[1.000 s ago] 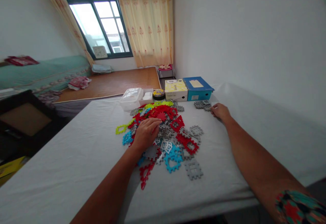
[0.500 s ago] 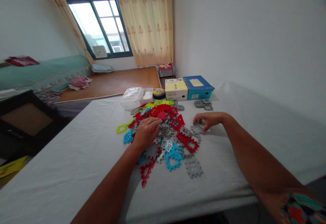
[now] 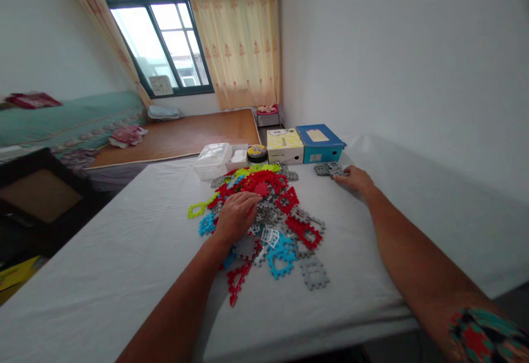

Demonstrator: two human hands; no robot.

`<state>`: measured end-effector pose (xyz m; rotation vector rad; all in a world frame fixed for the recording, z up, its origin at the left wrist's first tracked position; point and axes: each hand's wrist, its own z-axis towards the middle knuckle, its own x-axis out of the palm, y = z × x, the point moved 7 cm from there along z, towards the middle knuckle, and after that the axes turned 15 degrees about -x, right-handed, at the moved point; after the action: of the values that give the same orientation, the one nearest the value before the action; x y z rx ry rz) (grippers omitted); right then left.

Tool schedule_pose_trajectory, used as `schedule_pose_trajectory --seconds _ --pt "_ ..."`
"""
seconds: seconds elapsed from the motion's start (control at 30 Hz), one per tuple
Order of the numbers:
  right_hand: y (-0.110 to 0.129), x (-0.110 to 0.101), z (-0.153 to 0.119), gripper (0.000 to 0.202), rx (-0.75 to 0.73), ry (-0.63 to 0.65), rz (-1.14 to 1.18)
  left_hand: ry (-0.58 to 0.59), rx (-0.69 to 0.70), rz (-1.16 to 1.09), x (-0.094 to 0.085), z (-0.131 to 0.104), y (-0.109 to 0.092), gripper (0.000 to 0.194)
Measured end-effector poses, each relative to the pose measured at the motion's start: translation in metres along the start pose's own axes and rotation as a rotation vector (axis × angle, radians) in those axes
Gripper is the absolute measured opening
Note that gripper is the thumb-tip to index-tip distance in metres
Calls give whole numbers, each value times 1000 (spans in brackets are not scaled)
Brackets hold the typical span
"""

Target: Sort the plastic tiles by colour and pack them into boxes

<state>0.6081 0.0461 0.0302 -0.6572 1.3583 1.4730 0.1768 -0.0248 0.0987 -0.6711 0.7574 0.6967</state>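
A heap of interlocking plastic building tiles in red, blue, grey, white and lime lies on the white-covered table. My left hand [image 3: 236, 215] rests over the left-middle of the heap, its fingers stretched out and bent a little beside a red tile [image 3: 261, 189]; what lies beneath the palm is hidden. My right hand [image 3: 356, 178] is at the small group of grey tiles [image 3: 322, 169] at the back right. Its thumb and fingers are closed on a grey tile [image 3: 338, 171] at the right side of that group. Nearer to me lie a blue tile [image 3: 281, 264] and a grey window-like tile [image 3: 314, 272].
Along the table's back stand a clear plastic box [image 3: 211, 160], a round black tin [image 3: 257, 153], a yellow-and-white box [image 3: 285, 145] and a blue box [image 3: 319, 142]. A white wall [image 3: 413, 65] bounds the right side. A dark cabinet [image 3: 45, 198] stands at the left.
My right hand has moved from the heap's right edge back and right to the separate grey group, taking a grey tile along. My left hand has stayed on the heap.
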Motion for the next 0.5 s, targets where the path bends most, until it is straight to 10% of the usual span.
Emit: schedule_pose_trajectory --seconds 0.33,0.5 --pt "44 -12 -6 56 -154 -162 -99 -12 -1 -1 -1 1 -1 23" --pt "142 16 -35 39 -689 254 279 3 0 6 1 0 0 23"
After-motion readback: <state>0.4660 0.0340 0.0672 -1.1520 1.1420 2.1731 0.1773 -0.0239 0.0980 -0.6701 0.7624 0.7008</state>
